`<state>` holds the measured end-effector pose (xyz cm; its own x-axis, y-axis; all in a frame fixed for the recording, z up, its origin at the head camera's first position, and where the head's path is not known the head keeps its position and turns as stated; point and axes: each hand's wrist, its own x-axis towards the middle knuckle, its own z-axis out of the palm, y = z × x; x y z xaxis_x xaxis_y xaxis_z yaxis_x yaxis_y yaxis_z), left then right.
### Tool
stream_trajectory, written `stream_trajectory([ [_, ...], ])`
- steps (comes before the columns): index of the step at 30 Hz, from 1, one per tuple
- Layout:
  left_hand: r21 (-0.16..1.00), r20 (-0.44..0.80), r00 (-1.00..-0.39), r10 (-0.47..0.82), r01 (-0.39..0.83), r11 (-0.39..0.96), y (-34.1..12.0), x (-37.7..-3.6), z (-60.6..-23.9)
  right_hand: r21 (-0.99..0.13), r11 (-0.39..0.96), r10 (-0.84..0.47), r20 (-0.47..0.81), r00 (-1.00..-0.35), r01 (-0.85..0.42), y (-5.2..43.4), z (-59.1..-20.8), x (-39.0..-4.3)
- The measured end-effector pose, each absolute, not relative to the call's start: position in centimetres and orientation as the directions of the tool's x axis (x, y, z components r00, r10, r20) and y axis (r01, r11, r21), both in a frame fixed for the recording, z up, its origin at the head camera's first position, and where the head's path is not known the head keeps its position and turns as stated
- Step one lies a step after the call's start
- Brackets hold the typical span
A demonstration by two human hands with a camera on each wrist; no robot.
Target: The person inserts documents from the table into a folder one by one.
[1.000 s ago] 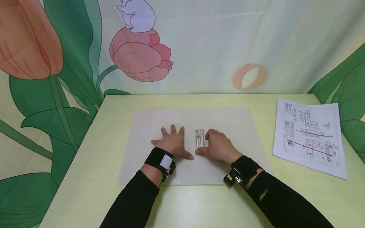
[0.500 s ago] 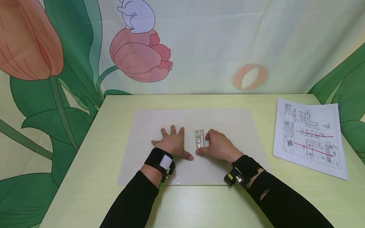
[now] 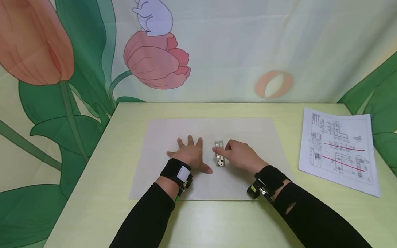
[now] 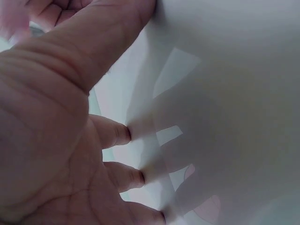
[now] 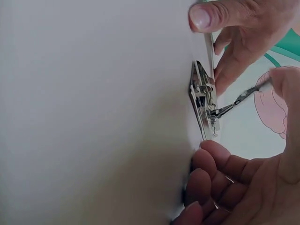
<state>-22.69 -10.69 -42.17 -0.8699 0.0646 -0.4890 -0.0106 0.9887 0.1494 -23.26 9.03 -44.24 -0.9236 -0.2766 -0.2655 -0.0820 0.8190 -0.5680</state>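
Note:
A small silvery metal lever clip [image 3: 220, 160] with a spring and a long base lies on a white board [image 3: 156, 136]. In the right wrist view its lever [image 5: 241, 97] stands raised from the base [image 5: 196, 108]. My right hand [image 3: 243, 156] is at the clip's right side. Its thumb is at the lever's end, and the other fingers curl with their tips right at the base's near end. Left of the clip, my left hand [image 3: 189, 156] lies palm down on the board with fingers spread.
Stapled-looking sheets of paper [image 3: 337, 152] with printed drawings and two red lines lie at the table's right. The pale yellow table [image 3: 218, 225] has a curtain [image 3: 228, 46] with printed flowers behind it. A camera band [image 3: 269, 178] circles each wrist.
My right thumb has moved up from the clip's near end and now crosses over the clip, uncovering its lower part. The left hand keeps its place. The whole head view has shifted slightly.

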Motion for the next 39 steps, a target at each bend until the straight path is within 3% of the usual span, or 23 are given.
stream_trajectory([
  [11,0.153,-0.492,-0.869,0.057,-0.021,0.988,-10.8,-23.1,-42.9,-0.539,0.842,-0.173,-0.234,-0.957,-0.021,8.5,-44.2,-24.8],
  [20,0.154,-0.483,-0.873,0.06,-0.018,0.988,-10.8,-23.1,-43.2,-0.537,0.843,-0.148,-0.239,-0.96,0.003,8.8,-45.0,-25.0],
  [25,0.178,-0.469,-0.88,0.075,-0.011,0.984,-10.9,-22.9,-43.0,-0.561,0.827,-0.197,-0.219,-0.956,-0.042,9.7,-45.2,-24.2],
  [33,0.179,-0.445,-0.893,0.064,-0.019,0.984,-11.2,-23.1,-42.5,-0.37,0.918,-0.209,-0.153,-0.966,-0.14,13.0,-45.0,-20.4],
  [39,0.182,-0.433,-0.899,0.067,-0.015,0.983,-12.1,-23.3,-42.4,-0.352,0.924,-0.209,-0.138,-0.968,-0.15,13.5,-45.4,-19.4],
])
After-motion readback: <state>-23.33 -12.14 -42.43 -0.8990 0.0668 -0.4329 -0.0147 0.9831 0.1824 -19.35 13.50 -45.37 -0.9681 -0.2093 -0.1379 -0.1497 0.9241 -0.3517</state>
